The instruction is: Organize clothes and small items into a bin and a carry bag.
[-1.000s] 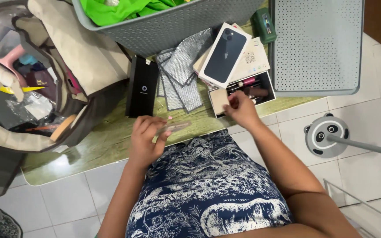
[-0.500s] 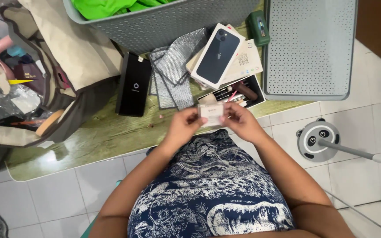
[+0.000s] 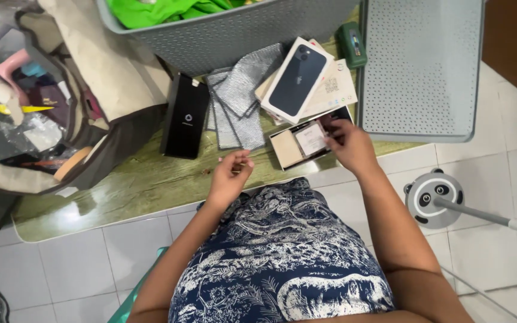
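Right hand (image 3: pixel 347 142) pinches small card (image 3: pixel 311 139) over open box (image 3: pixel 306 145); left hand (image 3: pixel 230 177) loosely curled, contents unclear. Card could slip, missing box.

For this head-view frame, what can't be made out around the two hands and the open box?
- Right hand: its fingers cover part of the small white card and the far end of the shallow open cardboard box.
- Left hand: curled; whether it pinches anything is too small to tell.
- Grey perforated plastic basket: cut off by the top edge.
- Beige fabric bag: cut off at the left edge; contents jumbled.
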